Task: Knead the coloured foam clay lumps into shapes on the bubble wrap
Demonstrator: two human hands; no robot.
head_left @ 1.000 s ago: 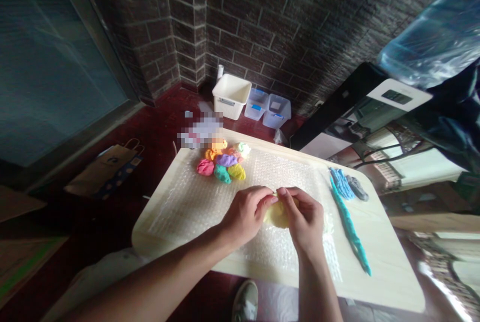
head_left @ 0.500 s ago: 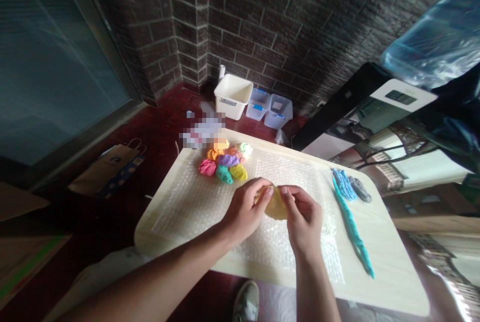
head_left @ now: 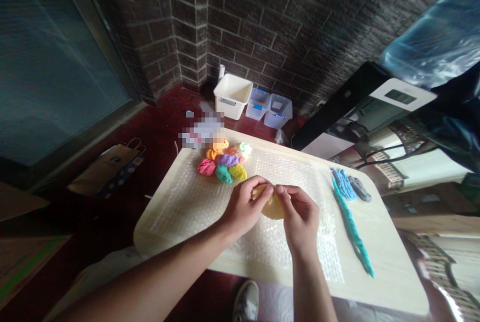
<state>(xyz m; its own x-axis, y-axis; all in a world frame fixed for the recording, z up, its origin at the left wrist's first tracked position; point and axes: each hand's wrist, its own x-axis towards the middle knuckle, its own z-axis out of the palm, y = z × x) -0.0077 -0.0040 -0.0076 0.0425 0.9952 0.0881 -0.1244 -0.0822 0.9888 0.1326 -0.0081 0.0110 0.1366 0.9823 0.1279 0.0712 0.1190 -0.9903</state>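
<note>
Both of my hands pinch a flattened yellow clay lump above the middle of a light wooden table. My left hand grips its left edge with curled fingers. On the right edge my right hand does the same, thumb tips almost touching. A sheet of bubble wrap lies under them. A pile of several coloured clay lumps sits at the table's far side, just beyond my left hand.
A long teal clay strip, a blue piece and a grey piece lie at the right of the table. White and clear bins stand by the brick wall. A paper bag lies on the floor, left.
The hands and the yellow clay have shifted slightly up and away from me, the fingers reworking their pinch on its top edge. Nothing else moved.
</note>
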